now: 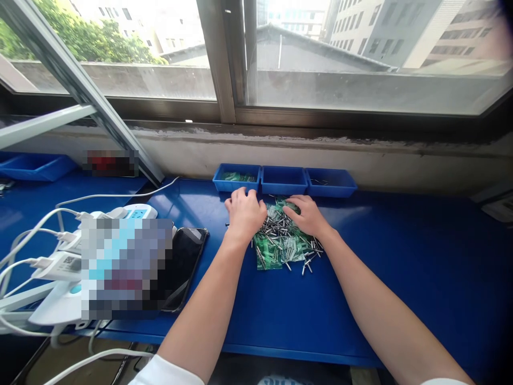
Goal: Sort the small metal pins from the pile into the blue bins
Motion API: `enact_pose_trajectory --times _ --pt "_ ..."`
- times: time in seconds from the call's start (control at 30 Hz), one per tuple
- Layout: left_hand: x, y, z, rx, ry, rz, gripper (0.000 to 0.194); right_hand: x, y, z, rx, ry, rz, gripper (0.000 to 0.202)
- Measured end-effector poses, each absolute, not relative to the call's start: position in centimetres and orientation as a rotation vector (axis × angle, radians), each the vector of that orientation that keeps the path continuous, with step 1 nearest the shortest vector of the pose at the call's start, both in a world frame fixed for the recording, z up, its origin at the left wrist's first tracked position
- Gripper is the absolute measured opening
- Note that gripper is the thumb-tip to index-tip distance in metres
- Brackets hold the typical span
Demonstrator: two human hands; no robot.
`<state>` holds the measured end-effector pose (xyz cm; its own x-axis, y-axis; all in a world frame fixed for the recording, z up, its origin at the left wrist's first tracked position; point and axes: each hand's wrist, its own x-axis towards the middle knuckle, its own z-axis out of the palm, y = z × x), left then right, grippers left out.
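On the blue table lies a loose pile of small silver metal pieces (277,223), thin and rod-like, resembling blind rivets. Mixed in with them are small clear packets printed in green (267,252), some with metal pieces visible inside. My left hand (245,215) is at the pile's left side, palm down, with bent fingers set apart. At the right side, my right hand (306,215) rests against the pile and the green packets, thumb and fingers spread. Neither hand visibly holds anything, though the fingertips are partly hidden.
Behind the pile stand three joined blue bins: the left bin (237,186) holds green packets, the middle bin (284,188) shows its bare floor, the right bin (331,190) contains a few thin pieces. A phone (188,267) and a power strip (54,307) with white cables lie left.
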<state>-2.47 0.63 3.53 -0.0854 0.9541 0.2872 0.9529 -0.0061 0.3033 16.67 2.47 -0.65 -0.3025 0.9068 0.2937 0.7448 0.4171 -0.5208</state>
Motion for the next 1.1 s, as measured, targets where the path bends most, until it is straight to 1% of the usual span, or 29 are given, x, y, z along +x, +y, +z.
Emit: enact_pose_trajectory --times 0.13,0.23,0.37,0.5,0.63,0.93,1.03,1.1 --pt "-3.2 -0.7 4.8 1.855 2.463 0.515 0.048 16.7 2.5 -0.6 -1.413 -2.134 0.403 0.047" --pt "-4.4 -2.2 4.4 1.710 2.551 0.433 0.051 16.7 2.5 -0.6 -1.425 -2.135 0.401 0.046" --pt "-6.1 -4.5 3.1 1.706 2.612 0.343 0.057 16.7 2.5 -0.6 -1.425 -2.135 0.386 0.045" --pt "-6.8 -5.8 2.6 1.719 2.530 0.259 0.064 16.7 2.5 -0.6 -1.425 -2.140 0.391 0.044" --pt "-6.5 -5.6 2.8 1.730 2.525 0.324 0.065 16.7 2.5 -0.5 -1.430 -2.142 0.390 0.043" --pt "-6.2 -5.1 3.7 1.715 2.431 0.260 0.069 16.8 2.4 -0.4 -1.437 -2.150 0.414 0.045" --pt "-5.5 -3.8 4.4 1.869 2.395 0.405 0.065 16.8 2.5 -0.6 -1.431 -2.148 0.409 0.044" --pt "-4.9 -2.1 4.7 2.030 2.202 0.544 0.054 16.7 2.5 -0.6 -1.418 -2.140 0.390 0.044"
